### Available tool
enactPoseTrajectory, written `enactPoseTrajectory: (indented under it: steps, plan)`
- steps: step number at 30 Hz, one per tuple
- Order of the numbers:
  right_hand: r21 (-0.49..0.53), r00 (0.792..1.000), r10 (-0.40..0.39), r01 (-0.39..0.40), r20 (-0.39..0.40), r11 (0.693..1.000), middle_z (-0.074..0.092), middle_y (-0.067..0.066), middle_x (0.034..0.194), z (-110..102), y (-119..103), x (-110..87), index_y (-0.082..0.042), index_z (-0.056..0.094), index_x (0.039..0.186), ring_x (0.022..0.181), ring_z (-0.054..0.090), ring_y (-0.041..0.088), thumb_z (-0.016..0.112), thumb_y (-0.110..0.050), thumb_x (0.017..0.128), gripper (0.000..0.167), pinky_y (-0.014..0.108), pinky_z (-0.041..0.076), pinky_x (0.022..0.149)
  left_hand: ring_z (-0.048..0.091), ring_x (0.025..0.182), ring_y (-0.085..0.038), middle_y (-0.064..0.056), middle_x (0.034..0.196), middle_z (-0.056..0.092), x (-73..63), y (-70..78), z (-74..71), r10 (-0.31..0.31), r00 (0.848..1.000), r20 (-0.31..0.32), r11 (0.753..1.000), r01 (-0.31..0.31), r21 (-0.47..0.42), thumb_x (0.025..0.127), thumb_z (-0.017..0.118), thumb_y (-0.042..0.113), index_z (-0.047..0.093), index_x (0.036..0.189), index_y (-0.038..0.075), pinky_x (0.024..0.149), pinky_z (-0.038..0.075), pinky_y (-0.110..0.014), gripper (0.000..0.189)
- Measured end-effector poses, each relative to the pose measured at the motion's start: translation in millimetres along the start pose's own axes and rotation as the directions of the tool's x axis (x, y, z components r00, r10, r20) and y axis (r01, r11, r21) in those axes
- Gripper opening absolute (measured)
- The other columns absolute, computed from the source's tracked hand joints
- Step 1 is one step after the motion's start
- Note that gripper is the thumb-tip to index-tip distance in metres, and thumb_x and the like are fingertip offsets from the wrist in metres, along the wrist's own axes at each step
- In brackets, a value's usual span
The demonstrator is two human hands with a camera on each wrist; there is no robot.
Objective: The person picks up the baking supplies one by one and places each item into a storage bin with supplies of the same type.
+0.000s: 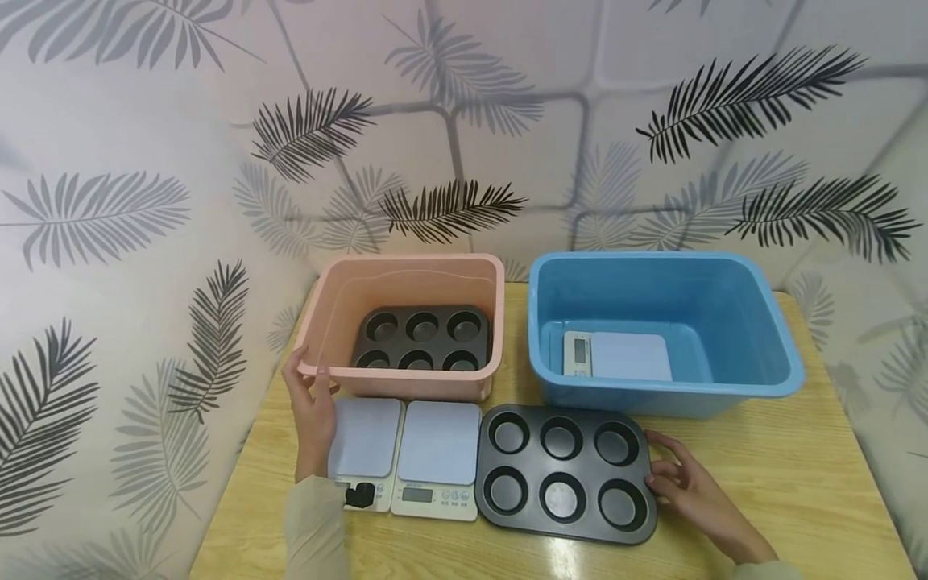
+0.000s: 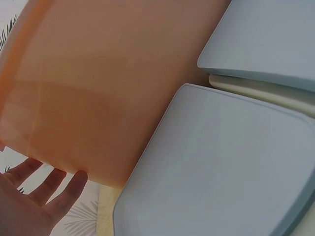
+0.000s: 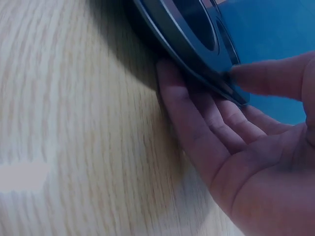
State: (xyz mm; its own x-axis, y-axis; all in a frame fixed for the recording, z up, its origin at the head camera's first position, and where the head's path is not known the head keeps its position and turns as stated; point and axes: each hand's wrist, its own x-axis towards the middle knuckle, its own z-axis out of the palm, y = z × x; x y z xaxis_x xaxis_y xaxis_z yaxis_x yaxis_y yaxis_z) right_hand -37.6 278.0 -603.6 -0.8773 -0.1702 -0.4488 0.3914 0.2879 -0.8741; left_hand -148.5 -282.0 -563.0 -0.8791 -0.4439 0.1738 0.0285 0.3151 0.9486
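My left hand (image 1: 313,415) is at the front left corner of a pink plastic bin (image 1: 420,385), fingers spread. In the left wrist view its fingertips (image 2: 81,178) touch the bin's edge. A dark muffin tin (image 1: 452,324) lies inside that bin. My right hand (image 1: 685,487) pinches the right edge of another dark muffin tin (image 1: 532,487), thumb on top and fingers under the rim in the right wrist view. Left of this tin, two white kitchen scales, one at the left (image 1: 366,439) and one at the right (image 1: 438,443), lie side by side.
A blue plastic bin (image 1: 645,395) stands at the back right, with a white kitchen scale (image 1: 629,356) inside. A small black object (image 1: 360,495) lies over the left scale's display panel. Leaf-patterned cloth (image 1: 464,145) hangs behind the wooden table (image 1: 805,467).
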Motion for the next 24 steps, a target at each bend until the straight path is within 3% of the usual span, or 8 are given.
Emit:
enactPoseTrajectory:
  steps: [11,19,24]
  plan:
    - [0.072,0.995,-0.061,0.054,0.085,0.996,0.066,0.014,0.121,-2.8,-6.1,-5.0,-0.003,0.008,0.173,0.1,0.068,0.008,0.062,-0.002,0.105,0.087,0.029,0.063,0.087,0.05,0.13,-0.026,-0.012,0.172,0.036,-0.2,1.4,-0.7,-0.009,1.0,0.001,1.0,0.009,0.005,0.115,0.047,0.027,0.032,0.166,0.018,0.089,0.053,-0.018,0.054]
    - [0.154,0.977,-0.159,0.136,0.144,0.979,0.059,0.007,0.127,-5.8,-8.1,-11.6,-0.019,0.007,0.176,0.107,0.067,0.007,0.068,-0.003,0.103,0.096,0.027,0.061,0.089,0.051,0.125,-0.023,-0.013,0.17,0.037,-0.3,3.1,0.5,-0.004,1.0,-0.014,1.0,0.004,-0.012,0.114,0.048,0.022,0.034,0.164,0.017,0.086,0.054,-0.02,0.052]
    - [0.212,0.967,-0.195,0.158,0.163,0.964,0.062,-0.004,0.139,-5.2,-4.8,-16.1,-0.026,0.003,0.177,0.12,0.066,0.003,0.065,-0.002,0.105,0.098,0.027,0.061,0.095,0.052,0.124,-0.023,-0.013,0.17,0.037,-1.3,4.2,0.5,-0.005,1.0,-0.016,1.0,0.004,-0.016,0.114,0.049,0.021,0.034,0.164,0.017,0.085,0.054,-0.019,0.053]
